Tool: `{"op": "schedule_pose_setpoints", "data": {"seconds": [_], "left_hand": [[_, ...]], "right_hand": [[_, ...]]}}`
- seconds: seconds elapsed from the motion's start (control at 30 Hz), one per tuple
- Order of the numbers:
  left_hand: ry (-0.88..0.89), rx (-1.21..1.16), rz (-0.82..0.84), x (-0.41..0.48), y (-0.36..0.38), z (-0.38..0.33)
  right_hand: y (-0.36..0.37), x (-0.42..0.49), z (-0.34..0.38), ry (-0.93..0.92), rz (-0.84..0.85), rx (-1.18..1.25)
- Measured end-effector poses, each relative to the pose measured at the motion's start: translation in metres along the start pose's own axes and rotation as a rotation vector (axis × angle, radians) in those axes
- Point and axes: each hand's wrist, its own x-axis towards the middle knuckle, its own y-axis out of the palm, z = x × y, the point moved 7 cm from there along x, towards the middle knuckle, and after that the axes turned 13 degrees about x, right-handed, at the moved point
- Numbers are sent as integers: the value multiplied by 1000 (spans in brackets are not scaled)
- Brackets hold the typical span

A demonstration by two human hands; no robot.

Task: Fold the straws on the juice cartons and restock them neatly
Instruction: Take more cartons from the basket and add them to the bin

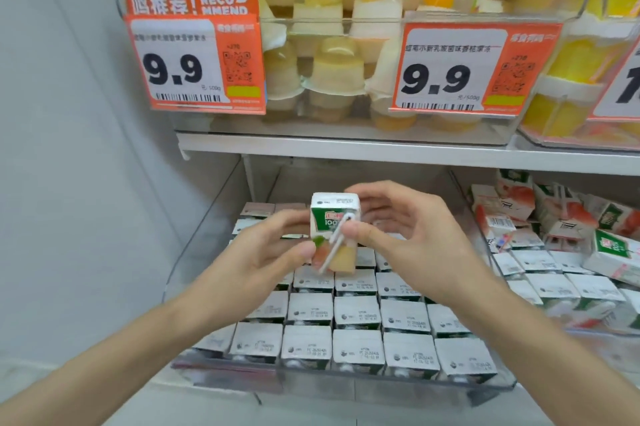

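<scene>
Mid-fold on one juice carton point(333, 209): it's in the air, upright, front face toward me, above the clear bin point(346, 388) on the lower shelf, clear of the packed rows point(356, 311) below. Left hand point(277, 247) grips it from the left side, thumb on the lower front, fingers behind. Right hand point(408, 235) pinches the straw point(333, 247): the thumb pins the bent-over top against the carton face, fingers curled round the right side and back. The straw runs diagonally down the front; its top looks looped over and its lower end reaches the bottom-left corner. To do this well, I think: press the crease flat with the thumb rather than just bending it, or it springs back. Left hand gives counter-force only, no squeezing the walls. Get the folded end flush along the face, nothing standing above the top panel. Then set it down top-up, print aligned with the rows, probably in a gap near the back; can't see the slot, my hands cover it. The jumbled cartons point(554, 228) in the right bin look like the backlog.
</scene>
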Motion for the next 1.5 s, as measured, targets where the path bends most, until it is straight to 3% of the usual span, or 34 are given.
{"op": "schedule_pose_setpoints", "data": {"seconds": [0.27,0.5,0.7,0.83,1.03,1.5], "left_hand": [[-135,-240,-21,-7,-1,13],[-296,-400,-111,-15,-3,28],[-268,-567,-2,-13,-3,23],[-202,-527,64,-15,-3,20],[-220,-453,-122,-15,-9,21],[-181,-371,-118,-13,-8,16]], "right_hand": [[13,-1,-27,168,-114,333],[48,-11,-28,242,137,161],[46,-9,-30,274,103,246],[48,-9,-30,287,158,298],[54,-9,-24,112,154,-11],[49,-4,-25,77,161,35]]}}
